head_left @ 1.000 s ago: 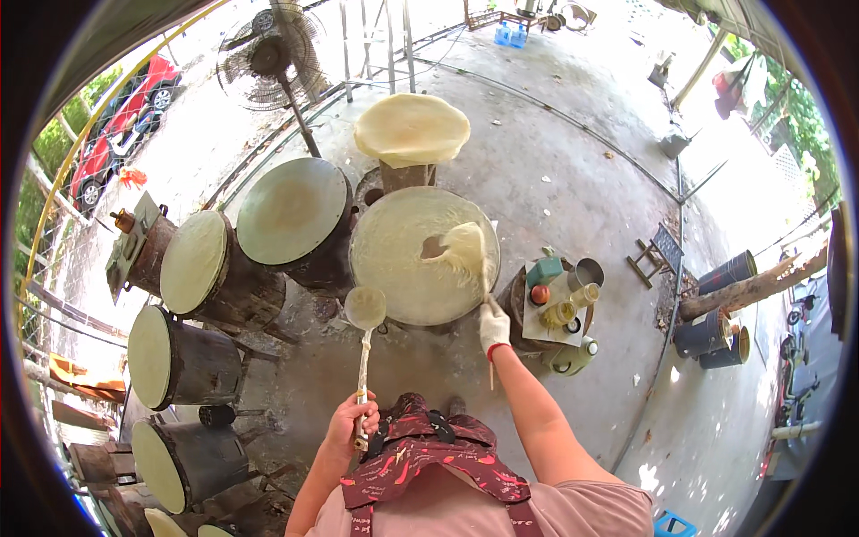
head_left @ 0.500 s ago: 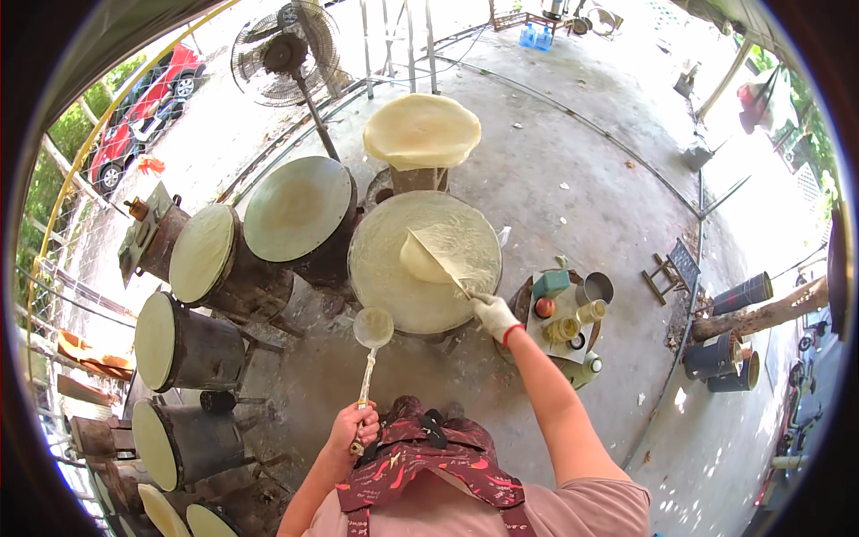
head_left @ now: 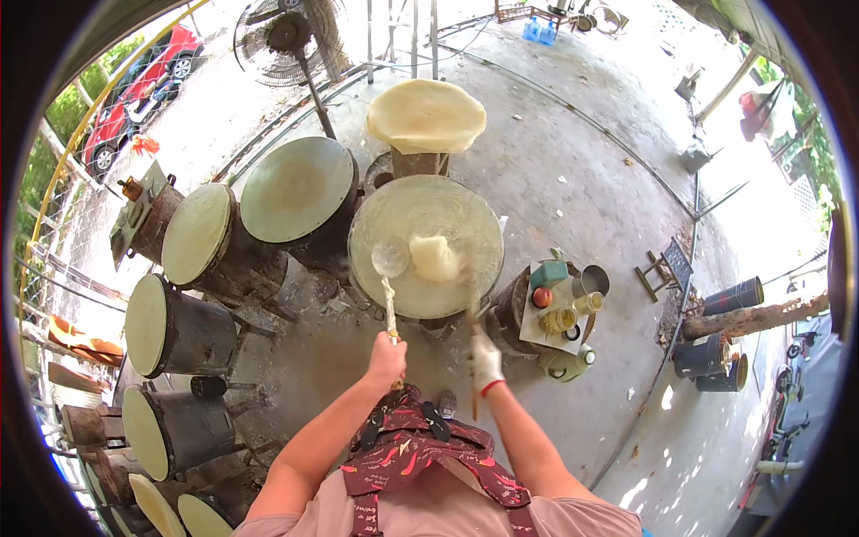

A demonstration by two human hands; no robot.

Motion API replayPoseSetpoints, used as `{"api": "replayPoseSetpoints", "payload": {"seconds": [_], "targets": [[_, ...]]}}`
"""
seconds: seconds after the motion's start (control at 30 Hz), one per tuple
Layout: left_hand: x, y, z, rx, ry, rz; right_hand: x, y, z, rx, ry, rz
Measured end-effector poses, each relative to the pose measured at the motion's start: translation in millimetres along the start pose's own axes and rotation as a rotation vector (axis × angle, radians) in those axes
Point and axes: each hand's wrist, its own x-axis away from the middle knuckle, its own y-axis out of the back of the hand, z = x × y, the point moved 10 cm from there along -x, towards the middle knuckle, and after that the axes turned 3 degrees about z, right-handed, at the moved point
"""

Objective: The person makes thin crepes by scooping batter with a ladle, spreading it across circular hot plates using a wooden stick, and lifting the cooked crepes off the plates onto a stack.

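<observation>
Left hand (head_left: 388,360), bare: fingers curled fully round the handle of a long ladle (head_left: 389,259), its pale, cloudy bowl over the central griddle; contact with the surface cannot be told. Right hand (head_left: 487,360), in a white glove with a red cuff: fingers closed about a thin stick (head_left: 474,313), its far end over the griddle's right part and blurred by motion. Central griddle (head_left: 420,199): large, round, straight ahead, filmed with pale batter, uneven and streaked. Pale soft mass (head_left: 434,259): one, heaped on the griddle near its middle, just right of the ladle bowl. Stack of pale round sheets (head_left: 427,116): beyond the griddle, on a stand, apparently finished work. Left griddle (head_left: 297,188): far left of the central one, browned at its middle. Further round tops: a row running down the near left, including a pale griddle (head_left: 195,234), seemingly coated already. Side table (head_left: 537,336): right, bearing jars (head_left: 560,320) and a teal box (head_left: 548,274). Condition of work: coating of the central griddle seems well advanced; the heaped mass, by judgement, remains to be spread or lifted off.
</observation>
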Motion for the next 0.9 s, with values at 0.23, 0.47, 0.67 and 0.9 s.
{"api": "replayPoseSetpoints", "payload": {"seconds": [0.23,0.47,0.67,0.9], "targets": [[10.0,-16.9,-28.7,0.645,0.166,0.333,11.0,-41.9,29.7,0.077,0.043,0.310],[89.5,11.4,-85.9,0.684,-0.011,0.443,-46.0,3.3,71.1,0.400,0.656,-0.039],[69.7,53.7,-91.2,0.823,0.134,0.354,-16.1,-63.2,48.6,0.587,0.530,0.303],[8.7,170.2,-186.7,0.629,-0.192,0.354,-53.7,-152.4,84.3,0.162,0.298,0.180]]}}
